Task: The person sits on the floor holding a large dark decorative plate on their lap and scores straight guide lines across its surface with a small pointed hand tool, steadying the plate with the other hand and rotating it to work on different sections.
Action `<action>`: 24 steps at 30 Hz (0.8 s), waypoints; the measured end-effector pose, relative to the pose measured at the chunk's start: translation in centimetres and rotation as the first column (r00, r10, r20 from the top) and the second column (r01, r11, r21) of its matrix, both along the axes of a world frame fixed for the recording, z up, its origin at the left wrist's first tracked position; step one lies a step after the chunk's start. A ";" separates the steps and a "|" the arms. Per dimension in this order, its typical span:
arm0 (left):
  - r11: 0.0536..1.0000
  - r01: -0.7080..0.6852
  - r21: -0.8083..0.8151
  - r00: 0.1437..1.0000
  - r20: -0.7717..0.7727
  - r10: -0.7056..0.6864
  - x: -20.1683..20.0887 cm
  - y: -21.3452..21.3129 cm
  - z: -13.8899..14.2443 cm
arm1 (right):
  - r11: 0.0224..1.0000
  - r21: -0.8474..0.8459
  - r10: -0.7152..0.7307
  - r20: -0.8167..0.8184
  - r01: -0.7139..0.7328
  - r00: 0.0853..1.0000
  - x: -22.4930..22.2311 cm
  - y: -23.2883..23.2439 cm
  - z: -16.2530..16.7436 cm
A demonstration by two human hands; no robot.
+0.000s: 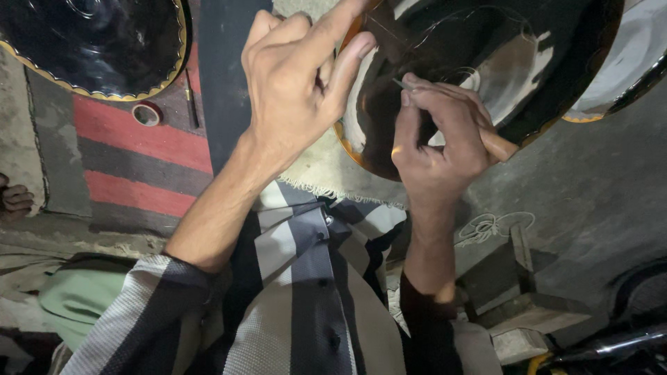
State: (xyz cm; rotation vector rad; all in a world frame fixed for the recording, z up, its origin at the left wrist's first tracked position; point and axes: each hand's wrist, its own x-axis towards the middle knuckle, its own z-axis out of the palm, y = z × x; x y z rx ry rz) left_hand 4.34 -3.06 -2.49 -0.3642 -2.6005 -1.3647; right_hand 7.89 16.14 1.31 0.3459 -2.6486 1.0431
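Glossy black lacquered tray (486,62) with an orange-gold rim lies tilted on a frayed cloth (326,167) before the person. The left hand (295,90) rests loosely curled on its edge, holding nothing. The right hand (441,139) pinches a wooden-handled engraving tool (497,142), tip touching the surface.
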 end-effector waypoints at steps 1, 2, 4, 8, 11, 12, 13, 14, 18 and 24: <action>1.000 -0.002 -0.001 1.000 0.001 0.002 0.0 0.0 0.0 | 1.000 -0.003 0.015 -0.008 -0.015 1.000 -0.1 0.1 0.0; 1.000 -0.003 -0.004 1.000 0.003 0.003 0.0 0.0 0.0 | 0.999 -0.001 0.033 0.000 -0.033 0.999 -0.2 0.1 0.1; 1.000 -0.002 -0.006 1.000 0.005 0.002 0.1 -0.1 0.0 | 0.998 0.005 0.068 0.018 -0.068 0.998 -0.2 0.4 0.5; 1.000 0.002 0.010 1.000 0.006 -0.002 0.2 -0.2 0.0 | 0.991 -0.008 0.137 0.052 -0.137 0.989 -0.5 1.2 0.9; 0.999 -0.003 0.038 1.000 -0.007 0.003 0.1 -0.1 -0.2 | 0.986 -0.010 0.166 0.050 -0.165 0.985 -0.8 1.5 0.7; 0.999 -0.004 0.047 1.000 -0.015 0.005 0.0 -0.1 -0.3 | 0.984 -0.020 0.177 0.043 -0.176 0.983 -0.9 1.6 0.5; 0.998 -0.005 0.056 1.000 -0.023 0.007 0.0 0.0 -0.3 | 0.982 -0.030 0.187 0.035 -0.186 0.982 -0.9 1.6 0.4; 0.998 -0.005 0.063 0.999 -0.031 0.007 0.0 0.0 -0.3 | 0.983 -0.023 0.183 0.032 -0.182 0.983 -0.9 1.5 0.4; 0.997 0.000 0.078 0.999 -0.053 0.004 -0.3 -0.1 -0.2 | 0.976 0.002 0.217 0.033 -0.217 0.976 -1.2 1.6 0.7; 0.991 0.033 0.126 0.998 -0.048 -0.027 -0.3 -0.2 -0.1 | 0.942 0.056 0.327 0.073 -0.331 0.942 -2.0 1.8 2.1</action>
